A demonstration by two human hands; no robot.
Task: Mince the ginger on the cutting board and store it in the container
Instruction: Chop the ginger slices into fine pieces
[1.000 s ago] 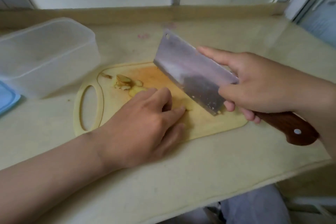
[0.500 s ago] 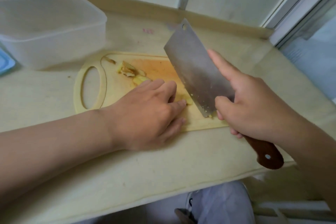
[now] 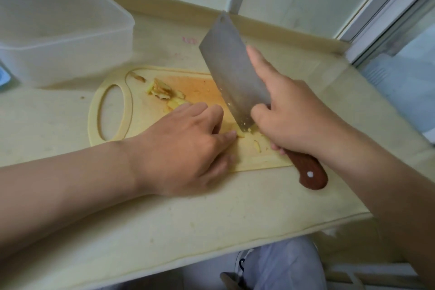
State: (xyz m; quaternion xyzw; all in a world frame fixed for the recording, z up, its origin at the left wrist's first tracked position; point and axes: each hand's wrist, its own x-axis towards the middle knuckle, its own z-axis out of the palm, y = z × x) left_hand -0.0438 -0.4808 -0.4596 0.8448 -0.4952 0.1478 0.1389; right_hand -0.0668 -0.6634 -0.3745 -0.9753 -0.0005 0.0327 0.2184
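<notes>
Ginger (image 3: 240, 133) piece on cutting board (image 3: 113, 140), pinned under curled fingers of left hand (image 3: 188, 141). Cleaver (image 3: 233, 77), edge down on it, handle clasped by right hand (image 3: 294, 115).

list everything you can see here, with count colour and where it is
board: one, pale yellow, on the counter, middle
ginger: several pieces, yellow-brown, on the board; a pile at the back, bits by the blade
cleaver: one, steel blade, brown handle, edge down on the board
container: one, clear, back left of the counter, open
lid: one, blue, left edge, mostly cut off
counter: one, beige
window: one, white frame, right
leg: grey trousers, below the counter edge
left hand: holds ginger by the blade
right hand: grips the cleaver
</notes>
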